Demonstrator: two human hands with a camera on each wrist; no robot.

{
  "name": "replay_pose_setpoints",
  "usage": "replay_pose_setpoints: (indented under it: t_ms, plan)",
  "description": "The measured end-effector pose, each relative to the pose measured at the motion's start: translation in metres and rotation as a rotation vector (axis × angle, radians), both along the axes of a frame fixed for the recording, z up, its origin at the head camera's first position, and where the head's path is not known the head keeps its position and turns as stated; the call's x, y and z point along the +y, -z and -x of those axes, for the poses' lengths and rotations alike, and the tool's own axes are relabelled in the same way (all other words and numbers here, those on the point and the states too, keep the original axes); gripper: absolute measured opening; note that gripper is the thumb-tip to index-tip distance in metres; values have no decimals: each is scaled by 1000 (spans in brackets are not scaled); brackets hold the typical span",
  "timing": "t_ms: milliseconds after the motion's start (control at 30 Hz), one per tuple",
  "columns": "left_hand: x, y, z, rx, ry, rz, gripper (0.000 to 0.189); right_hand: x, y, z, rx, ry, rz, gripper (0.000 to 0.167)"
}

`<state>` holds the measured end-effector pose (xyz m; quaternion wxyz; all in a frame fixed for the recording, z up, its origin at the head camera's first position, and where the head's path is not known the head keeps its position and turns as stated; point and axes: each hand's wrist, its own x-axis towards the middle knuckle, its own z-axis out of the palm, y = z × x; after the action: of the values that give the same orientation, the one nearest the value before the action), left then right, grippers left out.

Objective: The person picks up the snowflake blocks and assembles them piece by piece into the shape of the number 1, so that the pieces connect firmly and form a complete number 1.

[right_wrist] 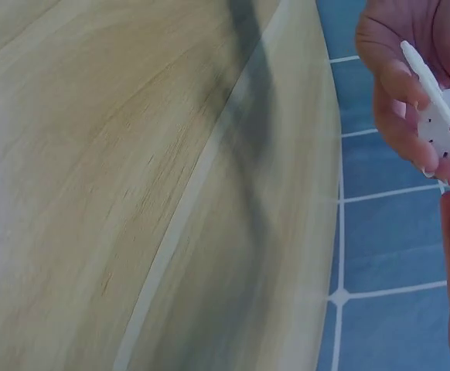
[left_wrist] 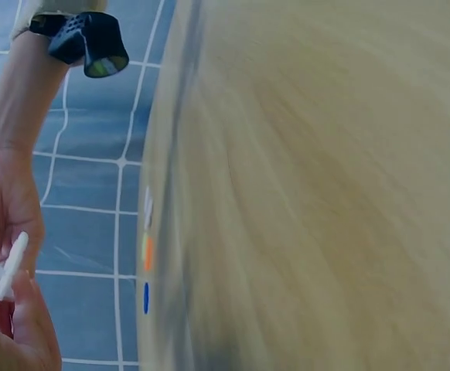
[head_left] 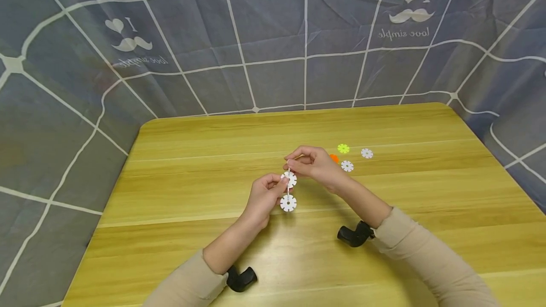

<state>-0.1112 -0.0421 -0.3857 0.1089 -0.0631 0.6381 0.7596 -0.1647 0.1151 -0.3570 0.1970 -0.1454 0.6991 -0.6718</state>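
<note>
Both hands meet over the middle of the table around several white notched discs joined into a short chain. Thumb and fingers of my left hand (head_left: pixel 264 195) pinch the chain around an upper disc (head_left: pixel 292 180). Below those fingers hangs a lower disc (head_left: pixel 288 203), its face showing. Other discs in the chain stand edge-on. My right hand (head_left: pixel 313 165) pinches the top end of the chain between thumb and fingertips. An edge-on white disc (left_wrist: pixel 12 267) shows between the hands in the left wrist view, and a disc (right_wrist: pixel 438 135) shows its face in the right wrist view.
Loose notched discs lie behind the right hand: a yellow-green one (head_left: pixel 343 148), an orange one (head_left: pixel 334 158) partly covered by that hand, and two white ones (head_left: pixel 347 166). A blue piece (left_wrist: pixel 146 297) shows in the left wrist view. A grey curtain (head_left: pixel 273 37) borders the wooden table (head_left: pixel 192 165).
</note>
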Motion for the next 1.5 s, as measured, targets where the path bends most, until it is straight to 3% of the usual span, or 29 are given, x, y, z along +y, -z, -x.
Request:
replay_pose_setpoints:
  t_ms: [400, 667, 933, 1267, 1500]
  plan:
    - [1, -1, -5, -6, -75, 8, 10, -6, 6, 0, 33, -11, 28, 23]
    - [1, -2, -7, 22, -52, 32, 9, -3, 9, -4, 15, -2, 36, 21]
    - [0, -2, -8, 42, -39, 37, 9, -2, 9, -9, 70, 5, 5, 20]
    - [-1, -8, -5, 91, 13, 32, 10, 9, 14, -1, 68, -52, 89, 26]
    - [-2, -9, -4, 75, 77, 42, 19, 14, 19, 2, 107, 0, 77, 18]
